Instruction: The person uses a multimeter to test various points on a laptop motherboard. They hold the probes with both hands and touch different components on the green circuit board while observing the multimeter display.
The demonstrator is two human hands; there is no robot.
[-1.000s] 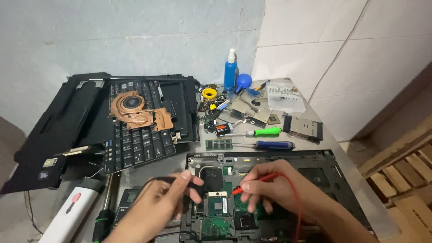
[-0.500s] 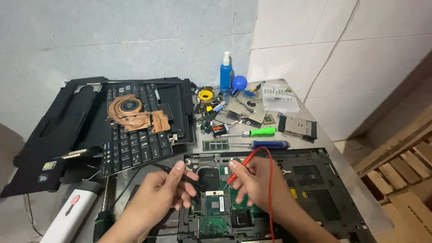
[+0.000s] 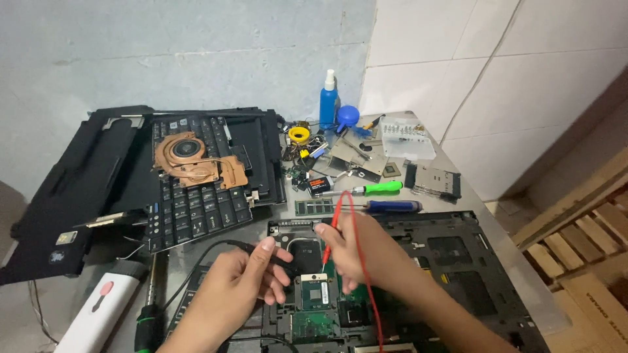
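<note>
- Your left hand [image 3: 252, 278] sits in the lower middle of the frame, fingers pinched shut around the black probe [image 3: 278, 260], which points right toward the middle of the board.
- The black wire [image 3: 196, 261] runs from that probe up and left in a loop, then down toward the lower left of the frame.
- Your right hand [image 3: 350, 252] is just right of the left one, closed on the red probe [image 3: 330, 238]; the probe slants down and its tip comes down near the top edge of the square chip.
- The red wire [image 3: 356, 242] arches up from your right hand and falls back down across your forearm to the bottom edge.
- The open laptop base [image 3: 458, 261] fills the lower centre and lower right, lying flat under both hands; its green circuit board [image 3: 314, 323] shows below your fingers.
- The square chip [image 3: 315, 294] lies between and just below your two hands, in its socket on the board.
- A keyboard [image 3: 196, 202] lies at centre left, with a copper cooling fan [image 3: 193, 157] resting on top of it.
- A green-handled screwdriver [image 3: 376, 188] and a blue-handled screwdriver [image 3: 392, 206] lie just above the laptop base, right of centre.
- A blue bottle [image 3: 328, 101] stands at the upper centre against the wall, among small loose parts.
- A white and red tool [image 3: 98, 310] lies at the lower left.
</note>
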